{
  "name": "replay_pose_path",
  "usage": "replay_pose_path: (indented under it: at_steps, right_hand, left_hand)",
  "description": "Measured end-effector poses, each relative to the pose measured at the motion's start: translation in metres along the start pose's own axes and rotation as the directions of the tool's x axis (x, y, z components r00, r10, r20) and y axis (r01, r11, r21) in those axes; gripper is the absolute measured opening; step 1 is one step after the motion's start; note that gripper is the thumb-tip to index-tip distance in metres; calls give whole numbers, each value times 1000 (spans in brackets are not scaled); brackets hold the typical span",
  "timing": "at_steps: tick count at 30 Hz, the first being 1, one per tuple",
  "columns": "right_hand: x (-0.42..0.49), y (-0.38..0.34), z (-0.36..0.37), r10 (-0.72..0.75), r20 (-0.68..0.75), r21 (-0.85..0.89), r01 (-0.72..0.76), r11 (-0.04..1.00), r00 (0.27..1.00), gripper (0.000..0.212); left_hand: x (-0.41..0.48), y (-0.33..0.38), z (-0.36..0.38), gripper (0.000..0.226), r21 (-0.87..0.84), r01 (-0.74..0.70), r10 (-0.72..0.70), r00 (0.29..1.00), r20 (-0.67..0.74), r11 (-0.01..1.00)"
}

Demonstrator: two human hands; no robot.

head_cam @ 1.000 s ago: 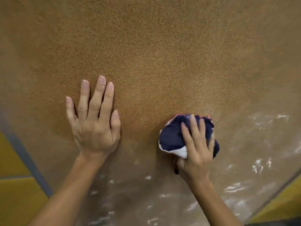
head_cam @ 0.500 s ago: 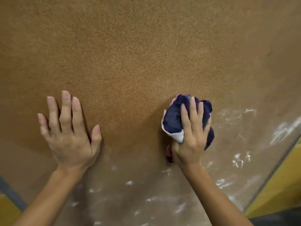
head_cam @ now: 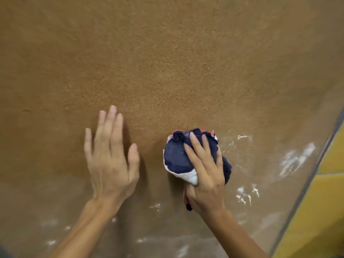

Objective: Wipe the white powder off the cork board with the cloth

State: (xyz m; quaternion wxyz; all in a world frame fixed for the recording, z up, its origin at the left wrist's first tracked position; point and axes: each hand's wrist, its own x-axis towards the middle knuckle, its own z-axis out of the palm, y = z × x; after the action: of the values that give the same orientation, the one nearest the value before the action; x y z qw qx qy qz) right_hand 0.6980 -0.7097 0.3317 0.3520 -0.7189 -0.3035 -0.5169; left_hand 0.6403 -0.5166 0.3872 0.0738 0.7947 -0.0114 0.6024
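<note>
Two hands worked at cork board (head_cam: 167, 62). Right hand (head_cam: 206, 175) clamped over balled navy-and-white cloth (head_cam: 176, 159), fingers curled round it, pressing it against board; bunching judged to give firm wiping pad. Left hand (head_cam: 109, 164) lay left of cloth, fingers straight, holding nothing; judged bracing, contact unclear. White powder (head_cam: 296, 159) streaked right of cloth and below it. Board above cloth looked bare. No container was in view.

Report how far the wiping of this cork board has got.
Done: the upper cork board looks clean, bare brown. In hand: the right hand grips the bunched cloth against the board at the clean area's lower edge; the left hand is open beside it. Left: white powder streaks to the right and patches along the bottom.
</note>
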Motion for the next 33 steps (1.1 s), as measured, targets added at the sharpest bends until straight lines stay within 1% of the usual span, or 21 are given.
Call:
replay_pose_path:
  at_steps: [3, 7, 9, 11, 13, 15, 16, 17, 18, 20, 21, 22, 23, 24, 25, 26, 27, 28, 30, 31, 33]
  right_hand:
    - [8, 19, -17, -13, -21, -7, 13, 1000, 1000, 38]
    - [6, 50, -26, -79, 48, -10, 79, 997, 996, 43]
    - [5, 69, -32, -153, 128, -21, 157, 987, 980, 43]
    - [2, 97, -41, -182, 131, -89, 194, 977, 975, 44]
    - [-5, 125, -48, -73, 36, -170, 79, 982, 997, 46]
    - [-18, 131, -47, 52, -51, -180, -61, 982, 997, 50]
    - [-26, 123, -40, 54, -45, -159, -61, 985, 998, 50]
    - [-33, 110, -29, -7, -3, -135, 7, 991, 1000, 48]
    - [-37, 95, -18, -116, 74, -101, 123, 987, 990, 45]
    - [-29, 72, -3, -335, 200, -36, 349, 936, 921, 48]
    - [-18, 72, -1, -393, 209, -42, 410, 911, 896, 51]
    - [-8, 78, 0, -413, 188, -73, 432, 899, 891, 53]
    - [-4, 88, -2, -385, 146, -111, 402, 909, 911, 54]
    - [-5, 99, -7, -303, 87, -145, 313, 939, 949, 55]
    - [-13, 108, -11, -176, 9, -175, 175, 969, 984, 57]
    - [-23, 112, -14, -46, -64, -192, 33, 981, 997, 57]
    - [-34, 109, -15, 28, -108, -208, -50, 977, 994, 57]
    - [-42, 102, -11, 30, -101, -222, -52, 974, 994, 56]
    - [-43, 83, 2, -127, 24, -187, 130, 974, 992, 56]
    - [-33, 77, 6, -225, 73, -156, 234, 960, 972, 56]
    - [-5, 80, 3, -348, 96, -163, 359, 919, 933, 58]
  left_hand:
    - [5, 42, 24, 52, -10, -79, 79, 997, 20, 997]
    - [6, 72, 60, 48, 3, -112, 112, 994, 4, 994]
    - [4, 68, 73, 49, 64, -109, 110, 994, -25, 992]
    - [2, 61, 82, 49, 123, -127, 136, 988, -67, 984]
    - [1, 57, 88, 47, 146, -144, 158, 983, -90, 979]
    - [0, 58, 90, 46, 150, -150, 168, 979, -114, 977]
    - [-1, 58, 90, 46, 152, -154, 173, 977, -127, 976]
    - [-2, 57, 92, 47, 157, -157, 178, 975, -133, 975]
    - [-3, 55, 92, 48, 164, -159, 182, 974, -135, 973]
    - [-4, 51, 94, 50, 192, -174, 203, 968, -148, 966]
    - [-4, 50, 96, 50, 210, -180, 215, 963, -160, 961]
    - [-4, 49, 97, 50, 225, -180, 221, 960, -172, 958]
    - [-5, 49, 98, 49, 223, -172, 214, 960, -180, 959]
    - [-5, 50, 98, 49, 201, -162, 200, 962, -188, 966]
    - [-6, 52, 99, 49, 178, -155, 189, 962, -197, 972]
    - [-7, 54, 98, 49, 165, -145, 177, 964, -199, 976]
    - [-8, 55, 98, 49, 161, -137, 168, 965, -199, 977]
    - [-8, 56, 97, 49, 161, -134, 166, 966, -199, 978]
    - [-7, 56, 96, 49, 168, -136, 168, 967, -193, 976]
    - [-6, 56, 97, 48, 175, -134, 167, 968, -189, 975]
    - [-6, 56, 97, 45, 178, -131, 165, 968, -191, 975]
